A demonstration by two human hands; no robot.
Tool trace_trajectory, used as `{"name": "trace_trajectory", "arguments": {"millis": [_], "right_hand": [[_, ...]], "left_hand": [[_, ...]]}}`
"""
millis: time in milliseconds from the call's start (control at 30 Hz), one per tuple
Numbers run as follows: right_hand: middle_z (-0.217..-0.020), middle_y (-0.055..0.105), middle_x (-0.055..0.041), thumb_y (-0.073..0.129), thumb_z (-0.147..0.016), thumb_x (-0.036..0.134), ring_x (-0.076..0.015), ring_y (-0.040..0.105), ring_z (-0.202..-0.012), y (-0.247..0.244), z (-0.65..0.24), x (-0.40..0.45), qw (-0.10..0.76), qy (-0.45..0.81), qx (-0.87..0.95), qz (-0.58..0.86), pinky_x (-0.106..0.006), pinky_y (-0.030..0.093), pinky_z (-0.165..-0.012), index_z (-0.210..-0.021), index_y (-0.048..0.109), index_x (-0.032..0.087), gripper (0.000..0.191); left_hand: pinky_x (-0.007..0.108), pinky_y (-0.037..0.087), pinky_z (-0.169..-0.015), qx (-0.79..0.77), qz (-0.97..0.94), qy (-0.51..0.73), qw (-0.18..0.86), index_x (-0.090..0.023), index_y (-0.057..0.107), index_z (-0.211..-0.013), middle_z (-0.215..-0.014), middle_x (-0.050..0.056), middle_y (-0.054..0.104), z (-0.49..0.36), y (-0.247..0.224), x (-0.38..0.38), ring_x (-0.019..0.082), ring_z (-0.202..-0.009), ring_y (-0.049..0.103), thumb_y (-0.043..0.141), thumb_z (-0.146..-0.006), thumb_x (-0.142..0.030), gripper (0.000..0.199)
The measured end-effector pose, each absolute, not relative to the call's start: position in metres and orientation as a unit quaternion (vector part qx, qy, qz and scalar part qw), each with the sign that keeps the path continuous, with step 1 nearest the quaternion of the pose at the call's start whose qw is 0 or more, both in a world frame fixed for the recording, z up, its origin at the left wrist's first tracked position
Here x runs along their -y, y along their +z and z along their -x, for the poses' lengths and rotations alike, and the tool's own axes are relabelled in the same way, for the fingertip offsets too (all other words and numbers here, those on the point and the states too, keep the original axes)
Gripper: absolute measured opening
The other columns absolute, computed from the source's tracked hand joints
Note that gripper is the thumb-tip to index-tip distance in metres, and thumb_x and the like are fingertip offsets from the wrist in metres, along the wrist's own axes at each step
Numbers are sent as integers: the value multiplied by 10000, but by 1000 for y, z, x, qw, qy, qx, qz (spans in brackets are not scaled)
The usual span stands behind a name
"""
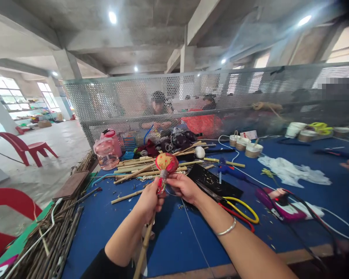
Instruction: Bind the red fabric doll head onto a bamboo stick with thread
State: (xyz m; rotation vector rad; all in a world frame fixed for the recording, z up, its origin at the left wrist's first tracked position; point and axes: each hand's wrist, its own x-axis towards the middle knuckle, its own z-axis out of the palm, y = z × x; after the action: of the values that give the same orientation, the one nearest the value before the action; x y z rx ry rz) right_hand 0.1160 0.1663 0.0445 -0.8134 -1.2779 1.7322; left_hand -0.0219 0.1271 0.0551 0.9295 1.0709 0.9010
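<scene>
A bamboo stick (144,248) topped by a round red and yellow cloth-covered head (166,162) is held over the blue table. Grey thread is wound around the neck (163,174) below the head. My left hand (150,199) is closed around the stick and the red cloth ends just under the neck. At the right side of the neck, my right hand (182,186) has its fingers pinched together; what sits between them is too small to make out. A thin white thread (193,228) runs down the table near my hands.
Bamboo pieces (133,166), a white thread ball (199,152) and a pink jug (107,151) lie beyond my hands. To the right are scissors (241,205), a blue glue gun (231,170), a power strip (291,209) and tubs (253,150). Sticks (58,236) line the left edge.
</scene>
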Motion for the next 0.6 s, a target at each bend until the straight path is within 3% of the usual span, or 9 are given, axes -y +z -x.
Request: {"name": "trace_trajectory", "arguments": {"millis": [200, 333, 500, 600], "right_hand": [[-426, 324, 117, 775, -605, 346, -12, 103, -363, 43, -105, -163, 407, 746, 467, 244, -186, 40, -358, -785, 599, 150, 319], [-429, 357, 110, 800, -555, 330, -4, 107, -361, 36, -96, -159, 420, 751, 437, 262, -188, 35, -374, -791, 611, 147, 353], [-415, 325, 115, 790, -552, 351, -8, 91, -370, 28, -95, -161, 431, 741, 427, 287, -199, 12, -379, -685, 527, 159, 352], [-398, 211, 144, 790, -546, 336, -10, 69, -369, 27, -94, -160, 426, 741, 424, 300, -193, 4, -377, -649, 455, 178, 384]], "left_hand": [[139, 46, -311, -334, -318, 338, 821, -212, 326, -638, -450, -109, 202, 44, 62, -121, 29, -357, 32, 427, -814, -590, 430], [133, 72, -296, -304, -344, 309, 833, -207, 394, -672, -451, -101, 194, 52, 52, -124, 41, -353, 28, 400, -848, -474, 320], [188, 251, -307, -406, -366, 371, 751, -168, 506, -704, -485, -34, 367, 46, 36, -131, 85, -336, 290, 345, -854, -448, 356], [190, 351, -414, -480, -371, 480, 633, -176, 535, -882, -682, 12, 522, 47, 39, -137, 112, -500, 478, 438, -829, -373, 226]]}}
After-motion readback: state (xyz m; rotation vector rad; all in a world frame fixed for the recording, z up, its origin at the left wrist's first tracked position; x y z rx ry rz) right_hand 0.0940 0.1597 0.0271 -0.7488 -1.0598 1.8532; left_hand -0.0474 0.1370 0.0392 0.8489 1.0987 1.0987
